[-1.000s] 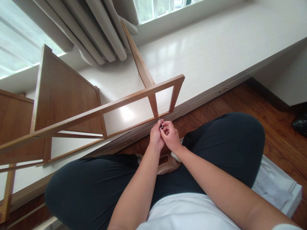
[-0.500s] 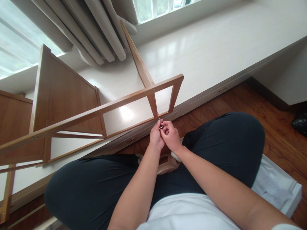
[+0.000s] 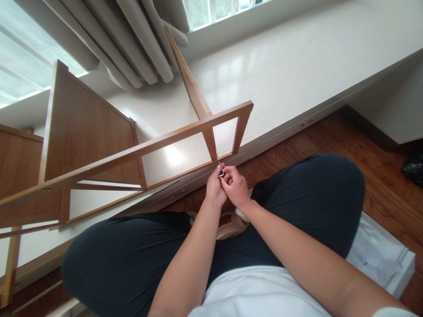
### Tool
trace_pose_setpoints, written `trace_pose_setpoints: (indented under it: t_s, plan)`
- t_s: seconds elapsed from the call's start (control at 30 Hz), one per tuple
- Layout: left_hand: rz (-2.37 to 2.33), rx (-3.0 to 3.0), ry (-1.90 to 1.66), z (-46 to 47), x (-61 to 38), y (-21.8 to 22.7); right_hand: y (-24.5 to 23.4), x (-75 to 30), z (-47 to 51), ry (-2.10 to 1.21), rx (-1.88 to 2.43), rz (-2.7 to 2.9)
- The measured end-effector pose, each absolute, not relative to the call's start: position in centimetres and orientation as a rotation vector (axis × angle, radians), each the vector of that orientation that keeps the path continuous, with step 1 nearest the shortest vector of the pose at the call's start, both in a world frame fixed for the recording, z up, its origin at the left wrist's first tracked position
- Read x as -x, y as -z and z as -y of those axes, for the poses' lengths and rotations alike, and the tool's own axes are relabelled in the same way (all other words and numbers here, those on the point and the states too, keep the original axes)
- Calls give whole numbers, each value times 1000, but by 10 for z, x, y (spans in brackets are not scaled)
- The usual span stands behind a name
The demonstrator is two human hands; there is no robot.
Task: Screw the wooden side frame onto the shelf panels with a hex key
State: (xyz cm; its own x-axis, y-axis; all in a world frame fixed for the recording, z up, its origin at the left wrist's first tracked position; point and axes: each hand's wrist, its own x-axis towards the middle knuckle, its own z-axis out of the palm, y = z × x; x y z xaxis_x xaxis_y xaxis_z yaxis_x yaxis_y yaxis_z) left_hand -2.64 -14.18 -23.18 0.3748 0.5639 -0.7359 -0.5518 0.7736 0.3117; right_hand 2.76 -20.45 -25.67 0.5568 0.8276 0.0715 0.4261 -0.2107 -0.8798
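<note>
A brown wooden shelf frame point(image 3: 172, 136) lies on its side along the white ledge, with its panels standing up from it. At its near lower rail, my left hand point(image 3: 216, 185) and my right hand point(image 3: 235, 185) are close together, fingers closed. Between their fingertips is a small L-shaped metal hex key point(image 3: 221, 173). Its straight end points up to the rail, by the foot of a crosspiece point(image 3: 209, 143). My left thumb and fingers pinch the key from the left; my right fingers close on its bent end. Fingers partly cover the key.
The white ledge point(image 3: 280, 66) runs under the windows, with grey curtains point(image 3: 132, 39) behind the frame. Drawer fronts with small handles point(image 3: 307, 122) are below. A white open box point(image 3: 380, 255) sits on the wooden floor at my right, and a black bag point(image 3: 414, 169) lies farther off.
Almost nothing differs. Both hands stay at the same spot on the rail with the hex key between them; the view has shifted very slightly.
</note>
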Motion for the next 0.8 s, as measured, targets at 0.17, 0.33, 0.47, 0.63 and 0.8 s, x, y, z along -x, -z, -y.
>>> trace_pose_setpoints:
  t_s: [0.17,0.33,0.47,0.63,0.8]
  plan:
    - [-933,-2,-692,142,27,230,256,-28,205,-509,1844,1039]
    - [-920,-5,-695,143,27,230,255,-28,206,-509,1839,1054]
    - [-923,-40,-717,143,27,232,254,-28,206,-516,1823,1037]
    - [-908,-42,-747,144,27,234,253,-28,207,-532,1782,1024]
    - [-908,-39,-762,145,25,232,254,-29,208,-520,1768,1011]
